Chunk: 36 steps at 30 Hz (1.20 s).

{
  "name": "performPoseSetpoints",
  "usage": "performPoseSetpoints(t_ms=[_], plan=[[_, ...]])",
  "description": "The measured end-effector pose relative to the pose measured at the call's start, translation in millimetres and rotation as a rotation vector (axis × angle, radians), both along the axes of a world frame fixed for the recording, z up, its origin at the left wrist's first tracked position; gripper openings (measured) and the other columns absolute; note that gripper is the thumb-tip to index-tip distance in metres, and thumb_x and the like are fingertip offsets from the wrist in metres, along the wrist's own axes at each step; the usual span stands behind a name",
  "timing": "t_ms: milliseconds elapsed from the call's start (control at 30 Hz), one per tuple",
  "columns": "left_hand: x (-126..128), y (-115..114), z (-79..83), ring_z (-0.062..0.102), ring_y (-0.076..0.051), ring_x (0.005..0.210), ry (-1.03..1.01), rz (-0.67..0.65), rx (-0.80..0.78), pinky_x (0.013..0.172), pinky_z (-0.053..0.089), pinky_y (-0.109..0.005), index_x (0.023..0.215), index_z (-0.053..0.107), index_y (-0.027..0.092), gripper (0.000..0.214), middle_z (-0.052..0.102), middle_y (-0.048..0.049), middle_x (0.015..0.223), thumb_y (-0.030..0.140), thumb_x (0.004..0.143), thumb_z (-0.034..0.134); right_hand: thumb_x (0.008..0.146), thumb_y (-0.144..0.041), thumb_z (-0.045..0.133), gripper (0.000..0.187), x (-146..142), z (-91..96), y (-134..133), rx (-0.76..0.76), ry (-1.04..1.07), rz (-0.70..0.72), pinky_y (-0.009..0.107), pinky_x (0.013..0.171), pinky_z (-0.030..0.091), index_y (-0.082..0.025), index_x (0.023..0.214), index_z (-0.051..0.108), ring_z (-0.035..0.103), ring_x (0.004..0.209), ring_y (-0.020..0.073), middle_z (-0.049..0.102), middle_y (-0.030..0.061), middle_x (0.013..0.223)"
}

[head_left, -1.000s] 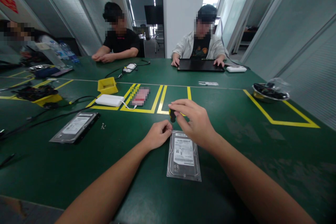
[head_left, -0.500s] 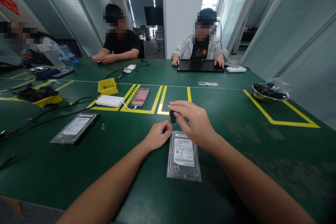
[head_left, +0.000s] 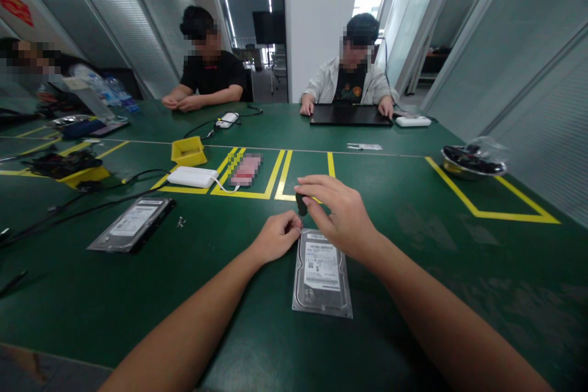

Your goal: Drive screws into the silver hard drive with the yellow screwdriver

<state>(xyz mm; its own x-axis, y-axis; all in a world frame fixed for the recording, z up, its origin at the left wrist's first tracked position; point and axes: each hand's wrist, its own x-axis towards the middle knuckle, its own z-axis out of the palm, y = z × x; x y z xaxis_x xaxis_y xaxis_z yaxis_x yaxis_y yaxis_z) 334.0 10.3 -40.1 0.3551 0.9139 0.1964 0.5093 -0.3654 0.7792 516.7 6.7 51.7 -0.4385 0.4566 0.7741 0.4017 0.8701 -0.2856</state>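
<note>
A hard drive (head_left: 321, 275) lies flat on the green table in front of me, label side up. My right hand (head_left: 344, 211) grips the dark handle of a small screwdriver (head_left: 302, 203), which stands nearly upright. Its tip points down at the drive's far left corner. Beside that corner, my left hand (head_left: 278, 237) is closed, thumb and forefinger pinched around the tip's spot; what they hold is too small to make out. Farther left lies a second hard drive (head_left: 133, 225), and several tiny screws (head_left: 181, 221) are scattered to its right.
Beyond my hands are a white power bank (head_left: 193, 177), a phone (head_left: 246, 169) and a yellow bin (head_left: 188, 151). Black cables (head_left: 87, 202) run along the left. A bowl of dark parts (head_left: 473, 160) sits at right. People sit across the table, one holding a black panel (head_left: 351, 114).
The screwdriver handle has turned slightly in my right hand's fingers. My left hand and the drive have stayed in place.
</note>
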Motion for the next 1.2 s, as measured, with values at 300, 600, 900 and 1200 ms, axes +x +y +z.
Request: performPoseSetpoints(t_ms=[300,600,900,1200], plan=[[-1.0,0.9,-2.4,0.050,-0.013,0.065,-0.011,-0.010,-0.009,0.061,0.035,-0.024,0.077,0.055,0.016,0.007,0.058,0.0026,0.072,0.017,0.083,0.051,0.092,-0.009,0.050,0.021,-1.2,2.2,-0.8,-0.001,0.020,0.003,0.037,0.089,0.052,-0.013,0.105,0.066,0.061,0.103,0.0191,0.066,0.0097,0.108],[-1.1,1.4,-2.2,0.050,-0.013,0.066,-0.020,-0.019,0.000,0.061,0.035,-0.024,0.079,0.056,0.016,0.007,0.058,0.0027,0.072,0.016,0.083,0.050,0.092,-0.012,0.054,0.017,-0.4,2.1,-0.4,-0.019,0.019,-0.005,0.035,0.086,0.050,-0.014,0.104,0.066,0.058,0.098,0.0183,0.062,0.0087,0.103],[-1.0,1.9,-3.0,0.050,-0.013,0.065,-0.013,-0.015,0.005,0.061,0.034,-0.024,0.078,0.055,0.016,0.006,0.058,0.0028,0.071,0.015,0.081,0.051,0.092,-0.018,0.059,0.014,0.0,2.2,-1.5,-0.051,0.033,-0.021,0.031,0.079,0.049,-0.015,0.104,0.066,0.056,0.090,0.0165,0.056,0.0068,0.096],[-0.9,2.3,-3.1,0.050,-0.014,0.065,-0.001,-0.018,-0.008,0.061,0.034,-0.024,0.080,0.058,0.016,0.008,0.059,0.0022,0.071,0.016,0.081,0.050,0.092,-0.015,0.053,0.024,-0.8,0.6,0.0,-0.031,0.046,-0.021,0.033,0.080,0.049,-0.015,0.111,0.066,0.055,0.091,0.0172,0.056,0.0076,0.098]])
